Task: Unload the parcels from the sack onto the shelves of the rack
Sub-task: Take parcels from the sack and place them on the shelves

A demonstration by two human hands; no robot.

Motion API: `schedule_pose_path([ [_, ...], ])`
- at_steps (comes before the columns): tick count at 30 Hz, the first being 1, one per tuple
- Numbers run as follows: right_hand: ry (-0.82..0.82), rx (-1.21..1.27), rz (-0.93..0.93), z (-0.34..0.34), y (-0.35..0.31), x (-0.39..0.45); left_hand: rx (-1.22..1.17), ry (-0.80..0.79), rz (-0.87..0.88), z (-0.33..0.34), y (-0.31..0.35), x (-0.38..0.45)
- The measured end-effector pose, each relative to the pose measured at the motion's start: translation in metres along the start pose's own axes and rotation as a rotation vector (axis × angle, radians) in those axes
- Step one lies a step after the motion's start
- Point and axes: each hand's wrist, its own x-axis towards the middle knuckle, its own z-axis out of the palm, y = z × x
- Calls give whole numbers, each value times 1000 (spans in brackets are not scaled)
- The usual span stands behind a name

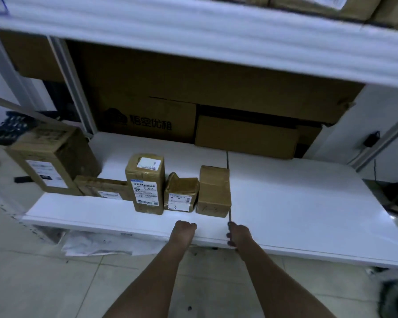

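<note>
Several brown taped parcels stand in a row near the front of the low white shelf (296, 203): a large box (51, 161) at the left, a flat box (104, 189), a tall labelled box (145, 184), a small crumpled parcel (180, 193) and a plain box (214, 191). My left hand (184, 230) hovers at the shelf's front edge just below the small parcel, fingers loosely curled, holding nothing. My right hand (238, 234) is at the edge below the plain box, fingers also curled and empty. The sack cannot be made out for certain.
Big cardboard cartons (147, 106) fill the back of the shelf. The upper shelf (216, 35) overhangs close above, with more boxes on it. White sheeting (97, 244) lies on the tiled floor under the shelf. A dark blurred shape (395, 297) sits at the lower right.
</note>
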Motion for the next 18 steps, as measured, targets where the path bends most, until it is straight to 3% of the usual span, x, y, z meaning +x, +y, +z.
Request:
schedule_pose_path([
  [6, -131, -93, 128, -25, -63, -118, 3, -42, -127, -40, 65, -123],
  [18, -205, -198, 108, -108, -173, -352, 227, -89, -53, -104, 200, -336],
])
